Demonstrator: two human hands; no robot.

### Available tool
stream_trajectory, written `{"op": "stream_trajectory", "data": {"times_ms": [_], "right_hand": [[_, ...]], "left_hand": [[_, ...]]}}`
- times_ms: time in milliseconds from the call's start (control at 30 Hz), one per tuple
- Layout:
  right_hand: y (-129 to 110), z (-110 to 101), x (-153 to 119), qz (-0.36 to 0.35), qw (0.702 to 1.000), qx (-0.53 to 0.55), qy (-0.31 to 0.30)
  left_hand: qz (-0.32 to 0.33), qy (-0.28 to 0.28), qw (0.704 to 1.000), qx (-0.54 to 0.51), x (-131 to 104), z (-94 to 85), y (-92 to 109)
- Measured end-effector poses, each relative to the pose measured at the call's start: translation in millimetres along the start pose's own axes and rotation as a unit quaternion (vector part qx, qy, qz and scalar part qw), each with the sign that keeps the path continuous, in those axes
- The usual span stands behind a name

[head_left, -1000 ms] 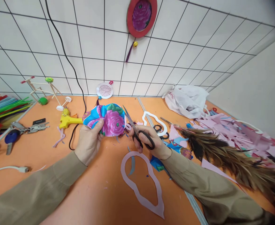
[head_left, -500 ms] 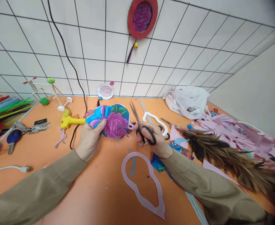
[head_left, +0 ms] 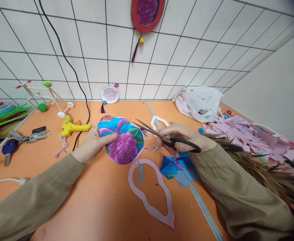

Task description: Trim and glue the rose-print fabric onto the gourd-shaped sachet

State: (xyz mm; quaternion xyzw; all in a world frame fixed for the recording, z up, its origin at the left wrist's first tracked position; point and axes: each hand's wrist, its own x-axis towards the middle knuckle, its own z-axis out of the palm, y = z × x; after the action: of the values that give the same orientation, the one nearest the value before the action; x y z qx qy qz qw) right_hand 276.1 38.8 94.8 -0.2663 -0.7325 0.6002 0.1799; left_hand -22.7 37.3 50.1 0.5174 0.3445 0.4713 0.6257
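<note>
My left hand (head_left: 99,142) pinches a blue floral fabric piece (head_left: 126,147) by its left side, thumb on top. A large purple flower and green leaves are printed on it, and its outline is rounded. In my right hand (head_left: 184,135) is a pair of scissors (head_left: 173,143) with black handles, blades pointing left toward the upper right edge of the fabric. The blades look slightly parted and apart from the fabric. Below lies a pink gourd-shaped outline (head_left: 170,207) on the table. Blue fabric scraps (head_left: 179,167) lie under my right wrist.
A yellow glue gun (head_left: 74,128) rests left of my left hand, near keys (head_left: 37,136) and a black cable (head_left: 73,68). Farther right are a white plastic bag (head_left: 198,103), pink scraps (head_left: 252,137) and brown feathers (head_left: 252,170). A white outline shape (head_left: 159,119) lies behind the scissors.
The fabric piece has been turned clockwise and lowered slightly. My right hand has moved right and rotated, so the scissors now point left instead of up. The view has shifted a little.
</note>
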Motion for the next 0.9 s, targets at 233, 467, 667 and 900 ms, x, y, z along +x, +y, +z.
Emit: {"op": "stream_trajectory", "data": {"times_ms": [233, 467, 667, 900], "right_hand": [[0, 0, -2, 0.035, 0.999, -0.017, -0.002], [1, -4, -5, 0.065, 0.997, -0.040, -0.011], [1, -7, -9, 0.089, 0.995, -0.044, -0.011], [0, -6, -5, 0.054, 0.998, -0.033, -0.031]], "left_hand": [[-0.008, -0.035, 0.999, -0.011, -1, 0.5, 7], [-0.032, -0.015, 0.999, 0.006, 0, -1.0, 9], [-0.020, -0.030, 0.999, 0.007, 0, -2.0, 8], [0.002, -0.020, 0.999, 0.030, 1, 0.6, 12]]}}
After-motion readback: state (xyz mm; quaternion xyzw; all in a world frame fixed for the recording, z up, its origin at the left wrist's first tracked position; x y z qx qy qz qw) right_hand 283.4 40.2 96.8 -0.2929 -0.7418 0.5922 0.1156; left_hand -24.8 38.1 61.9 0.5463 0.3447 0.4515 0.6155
